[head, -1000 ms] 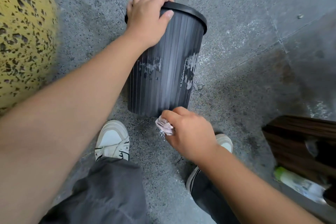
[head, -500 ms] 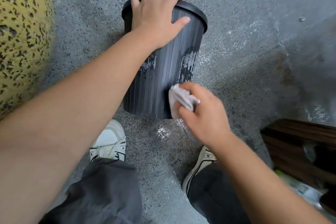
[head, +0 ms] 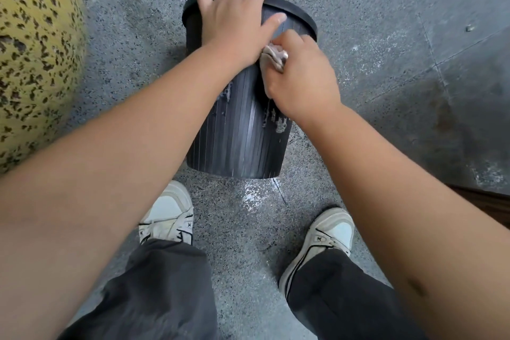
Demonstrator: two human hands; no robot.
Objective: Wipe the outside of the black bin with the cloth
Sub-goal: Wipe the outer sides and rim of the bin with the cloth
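Gripping bin (head: 237, 130) rim, left hand (head: 234, 25), right hand (head: 300, 77) fingers clutching cloth (head: 271, 56) just below rim

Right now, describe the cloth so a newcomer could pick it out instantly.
Find the black bin standing on the grey floor. Against its upper side, just under the rim, the right hand grips the cloth: small, crumpled, pale pinkish against the dark ribs.
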